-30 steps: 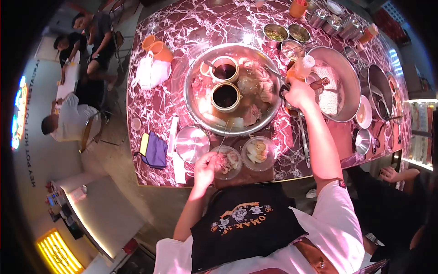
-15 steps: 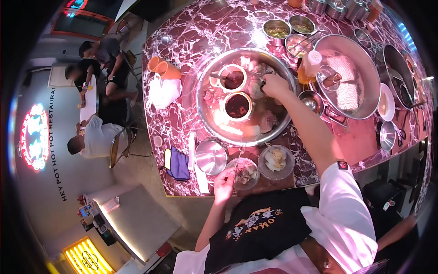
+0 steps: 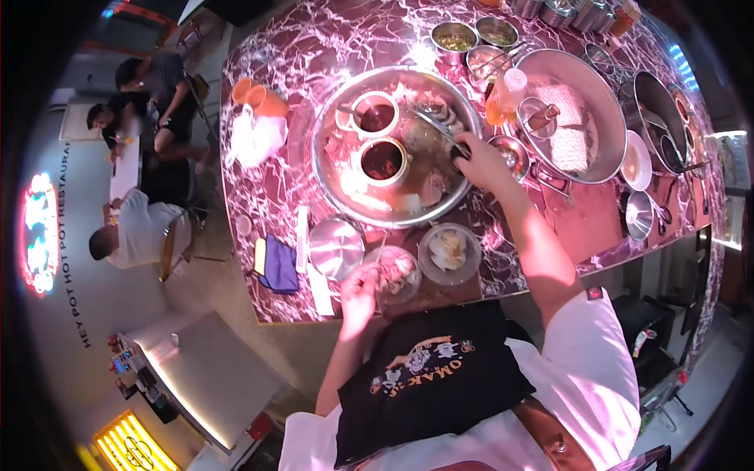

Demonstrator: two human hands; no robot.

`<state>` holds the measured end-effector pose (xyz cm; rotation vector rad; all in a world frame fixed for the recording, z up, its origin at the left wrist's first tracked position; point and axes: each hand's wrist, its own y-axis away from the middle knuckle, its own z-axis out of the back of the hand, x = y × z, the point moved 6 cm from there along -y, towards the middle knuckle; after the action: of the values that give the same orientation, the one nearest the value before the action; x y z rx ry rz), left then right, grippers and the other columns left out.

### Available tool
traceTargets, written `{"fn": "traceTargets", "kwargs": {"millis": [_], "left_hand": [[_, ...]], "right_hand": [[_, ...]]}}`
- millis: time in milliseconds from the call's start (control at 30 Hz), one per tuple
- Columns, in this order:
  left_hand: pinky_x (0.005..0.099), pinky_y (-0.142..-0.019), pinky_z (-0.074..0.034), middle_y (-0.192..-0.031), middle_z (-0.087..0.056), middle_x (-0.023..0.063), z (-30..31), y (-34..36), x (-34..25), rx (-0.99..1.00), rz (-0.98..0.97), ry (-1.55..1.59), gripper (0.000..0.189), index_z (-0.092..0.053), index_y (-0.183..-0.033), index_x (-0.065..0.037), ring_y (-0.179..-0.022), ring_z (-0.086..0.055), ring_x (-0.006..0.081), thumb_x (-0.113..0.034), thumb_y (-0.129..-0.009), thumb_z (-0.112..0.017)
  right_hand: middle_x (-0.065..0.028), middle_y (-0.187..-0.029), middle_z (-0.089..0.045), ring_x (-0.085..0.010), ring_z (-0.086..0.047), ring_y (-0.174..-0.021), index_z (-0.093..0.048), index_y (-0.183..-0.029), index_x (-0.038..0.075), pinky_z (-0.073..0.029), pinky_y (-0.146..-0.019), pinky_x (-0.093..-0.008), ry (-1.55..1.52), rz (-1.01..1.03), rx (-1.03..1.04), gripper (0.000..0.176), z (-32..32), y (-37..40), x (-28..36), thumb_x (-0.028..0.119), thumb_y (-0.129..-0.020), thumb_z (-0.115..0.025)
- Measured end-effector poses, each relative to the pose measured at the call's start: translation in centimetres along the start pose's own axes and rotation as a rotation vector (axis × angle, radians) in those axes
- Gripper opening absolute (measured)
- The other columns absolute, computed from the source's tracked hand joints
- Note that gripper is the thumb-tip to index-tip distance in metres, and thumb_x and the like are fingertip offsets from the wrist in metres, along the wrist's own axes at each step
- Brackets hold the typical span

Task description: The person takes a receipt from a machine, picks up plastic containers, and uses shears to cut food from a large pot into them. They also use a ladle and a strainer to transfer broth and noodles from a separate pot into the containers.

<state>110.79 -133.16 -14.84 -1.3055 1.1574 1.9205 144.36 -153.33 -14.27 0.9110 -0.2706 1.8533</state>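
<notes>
My right hand [image 3: 481, 163] is closed on the dark handles of long-bladed metal scissors [image 3: 440, 128]. Their blades reach over the right side of a wide steel pot [image 3: 320, 169] holding broth and pieces of meat. Inside the pot stand two pale crocks of dark red sauce [image 3: 382, 159], the farther one with a spoon. Closed around a thin metal utensil [image 3: 382, 245], my left hand [image 3: 360, 289] is at the left edge of a clear bowl of cut meat [image 3: 397, 275]. Beside that sits a bowl of pale pieces [image 3: 449, 254].
An empty steel bowl [image 3: 336, 248] and a purple cloth [image 3: 279, 264] lie to the left. Orange cups [image 3: 265, 101] and a white bag [image 3: 255, 138] stand farther back. Noodle blocks sit in a large steel basin [image 3: 616, 149] at right, near a squeeze bottle [image 3: 510, 85]. People sit at a far table.
My right hand has drawn back toward the pot's right rim, and the scissors' blades now show. My left hand stays by the meat bowl. The whole view has shifted.
</notes>
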Motion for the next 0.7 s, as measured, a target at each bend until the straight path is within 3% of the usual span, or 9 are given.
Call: {"fn": "traceTargets", "kwargs": {"millis": [67,200,333,400,433,500,567,633,700], "left_hand": [[0.0193,-0.053,-0.033,-0.071,-0.055,-0.0052,0.9,0.5,-0.2,-0.042,0.021,0.001,0.018,-0.068,-0.110,-0.002,-0.058,-0.041,0.0024,-0.016,-0.101,-0.059],[0.0191,-0.050,-0.032,-0.070,-0.051,-0.0051,3.3,1.7,1.7,-0.150,-0.025,0.114,0.013,-0.064,-0.106,-0.004,-0.058,-0.040,0.0027,-0.013,-0.102,-0.056],[0.0188,-0.051,-0.031,-0.072,-0.052,-0.0050,5.5,3.1,3.6,-0.243,-0.047,0.144,0.011,-0.062,-0.105,-0.005,-0.059,-0.039,0.0020,-0.013,-0.103,-0.054],[0.0185,-0.052,-0.029,-0.073,-0.048,-0.0072,6.3,4.0,4.7,-0.269,-0.020,0.189,0.009,-0.061,-0.105,-0.005,-0.060,-0.037,0.0009,-0.011,-0.102,-0.055],[0.0185,-0.052,-0.028,-0.073,-0.046,-0.0078,6.6,4.5,4.9,-0.276,-0.031,0.197,0.009,-0.061,-0.105,-0.005,-0.060,-0.037,0.0007,-0.011,-0.102,-0.055],[0.0181,-0.052,-0.028,-0.073,-0.042,-0.0094,7.4,5.0,6.7,-0.324,-0.057,0.191,0.006,-0.061,-0.103,-0.006,-0.061,-0.036,0.0003,-0.009,-0.101,-0.056],[0.0179,-0.053,-0.028,-0.073,-0.043,-0.0089,7.4,5.8,7.3,-0.369,-0.044,0.226,0.004,-0.061,-0.098,-0.006,-0.062,-0.037,0.0005,-0.007,-0.100,-0.057],[0.0215,-0.060,-0.036,-0.077,-0.050,-0.0050,7.6,6.4,8.5,-0.381,-0.073,0.192,0.006,-0.059,-0.092,-0.004,-0.069,-0.043,0.0038,-0.006,-0.097,-0.061],[0.0215,-0.057,-0.035,-0.071,-0.047,-0.0073,6.9,6.5,8.2,-0.354,-0.040,0.143,0.015,-0.058,-0.084,-0.005,-0.066,-0.042,0.0032,-0.010,-0.096,-0.065]], "right_hand": [[-0.0197,-0.115,-0.066,-0.0362,-0.064,-0.109,-0.057,-0.128,0.007,-0.051,-0.093,-0.0434,-0.089,0.215,-0.147,0.047,0.0,5.9,-1.3,0.014,-0.082,-0.066],[-0.0202,-0.115,-0.065,-0.0382,-0.063,-0.108,-0.057,-0.128,0.007,-0.051,-0.094,-0.0435,-0.033,0.152,-0.126,0.048,-1.6,16.2,-5.0,-0.001,-0.081,-0.064],[-0.0177,-0.112,-0.066,-0.0390,-0.063,-0.104,-0.063,-0.117,0.008,-0.051,-0.090,-0.0443,0.140,0.150,-0.093,0.035,-2.4,19.8,-8.3,0.005,-0.082,-0.066],[-0.0168,-0.106,-0.068,-0.0377,-0.065,-0.100,-0.067,-0.109,0.010,-0.052,-0.086,-0.0439,0.309,0.108,-0.001,0.026,-2.2,19.3,-9.4,0.010,-0.083,-0.066],[-0.0166,-0.094,-0.070,-0.0361,-0.068,-0.091,-0.071,-0.096,0.010,-0.054,-0.079,-0.0444,0.192,-0.086,0.006,0.015,-0.6,18.2,-9.3,0.016,-0.084,-0.064],[-0.0183,-0.087,-0.070,-0.0343,-0.069,-0.084,-0.072,-0.090,0.011,-0.054,-0.076,-0.0429,0.127,-0.120,-0.319,0.015,5.5,14.6,-6.6,0.021,-0.090,-0.060],[-0.0108,-0.083,-0.072,-0.0281,-0.069,-0.081,-0.063,-0.116,0.002,-0.053,-0.074,-0.0412,-0.172,-0.060,-0.630,0.044,10.4,8.9,-7.8,0.029,-0.083,-0.076],[-0.0047,-0.079,-0.067,-0.0153,-0.061,-0.061,-0.055,-0.127,0.004,-0.049,-0.056,-0.0283,-0.141,-0.200,-0.591,0.060,14.0,3.0,-9.0,0.031,-0.081,-0.082],[-0.0027,-0.075,-0.068,-0.0086,-0.062,-0.057,-0.057,-0.110,0.012,-0.046,-0.045,-0.0203,-0.628,-0.314,-0.263,0.034,12.2,-2.0,-10.9,0.032,-0.089,-0.076]]}}
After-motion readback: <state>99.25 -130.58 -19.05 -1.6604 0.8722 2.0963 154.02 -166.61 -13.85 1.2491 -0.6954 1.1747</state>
